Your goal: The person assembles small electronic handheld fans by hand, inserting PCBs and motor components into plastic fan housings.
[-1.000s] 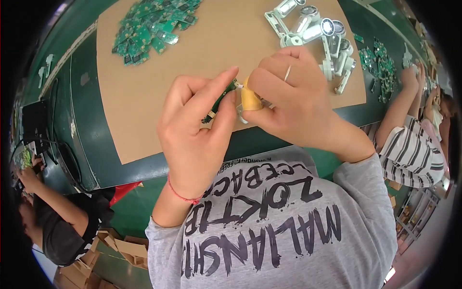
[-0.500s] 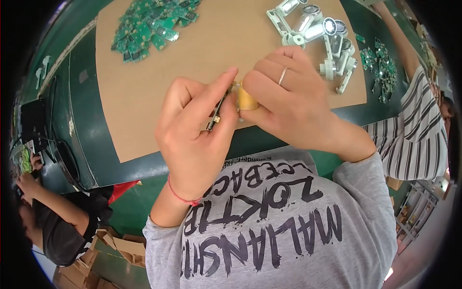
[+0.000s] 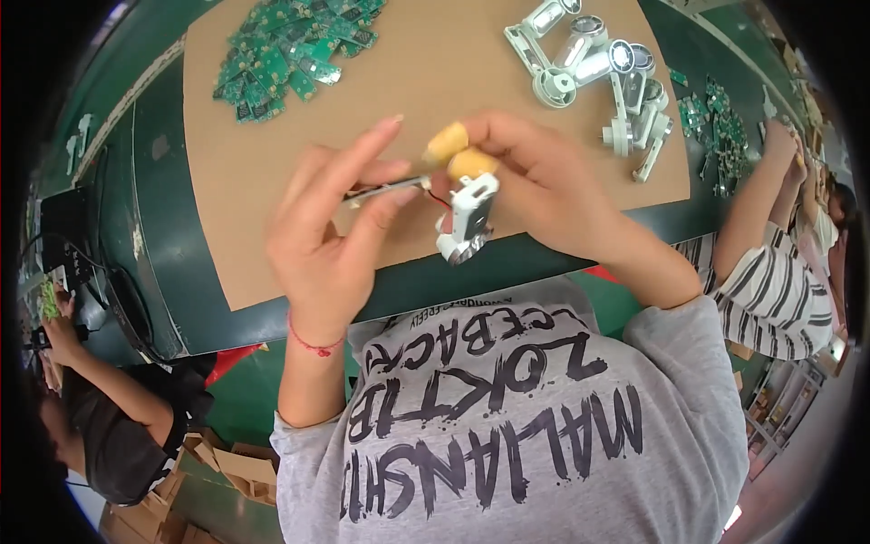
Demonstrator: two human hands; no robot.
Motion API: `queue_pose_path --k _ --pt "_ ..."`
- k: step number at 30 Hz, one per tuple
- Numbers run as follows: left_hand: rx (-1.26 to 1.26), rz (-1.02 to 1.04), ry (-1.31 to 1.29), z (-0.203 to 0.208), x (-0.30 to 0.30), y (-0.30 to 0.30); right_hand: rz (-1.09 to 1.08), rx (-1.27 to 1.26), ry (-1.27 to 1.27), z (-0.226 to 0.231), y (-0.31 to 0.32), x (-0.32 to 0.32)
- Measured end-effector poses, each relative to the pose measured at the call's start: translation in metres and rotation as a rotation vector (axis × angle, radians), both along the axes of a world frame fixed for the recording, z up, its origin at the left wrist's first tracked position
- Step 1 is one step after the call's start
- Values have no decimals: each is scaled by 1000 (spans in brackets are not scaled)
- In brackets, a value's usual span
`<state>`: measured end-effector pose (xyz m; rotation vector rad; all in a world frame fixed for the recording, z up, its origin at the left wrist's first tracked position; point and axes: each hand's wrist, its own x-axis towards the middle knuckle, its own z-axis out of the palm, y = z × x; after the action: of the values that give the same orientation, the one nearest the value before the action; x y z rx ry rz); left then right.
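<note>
My left hand (image 3: 322,227) pinches a small circuit board (image 3: 385,190), seen edge-on, between thumb and fingers. A thin dark red wire (image 3: 441,199) runs from the board to a white plastic housing (image 3: 471,210) with a dark middle and a shiny round end. My right hand (image 3: 535,177), slightly blurred, is closed at this housing, with a finger by its upper edge; its exact grip is partly hidden. Yellow finger cots (image 3: 447,142) cover two of its fingertips, close to the board's right end.
A pile of green circuit boards (image 3: 290,54) lies at the far left of the brown sheet (image 3: 426,72). Several white devices with round lenses (image 3: 589,63) lie far right, one lit. More boards (image 3: 716,127) lie beyond on the green table. Co-workers sit left (image 3: 118,399) and right (image 3: 770,281).
My hands have moved slightly apart. The left hand has turned the board flatter. My right hand has rolled open from its fist-like hold, and the white housing and wire have come into sight.
</note>
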<state>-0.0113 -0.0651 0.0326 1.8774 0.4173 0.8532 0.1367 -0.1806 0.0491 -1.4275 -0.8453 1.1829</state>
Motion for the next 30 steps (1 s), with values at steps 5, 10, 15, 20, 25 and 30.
queue_pose_path --k 5,10,15,20,25,30 --pt "-344 64 -157 -15 9 -23 -63 314 -14 -26 4 -3" --pt "-439 50 -194 -13 13 -30 -101 433 -342 -22 5 5" --pt "-248 20 81 -15 2 -27 -26 674 -839 -2 11 34" --pt "-1754 -658 -21 -15 10 -26 289 945 -1153 9 18 31" --pt "-2005 -542 -193 -28 15 -35 294 1030 -1267 9 17 28" --pt "-1932 -757 -234 -34 17 -36 342 1041 -1356 17 15 37"
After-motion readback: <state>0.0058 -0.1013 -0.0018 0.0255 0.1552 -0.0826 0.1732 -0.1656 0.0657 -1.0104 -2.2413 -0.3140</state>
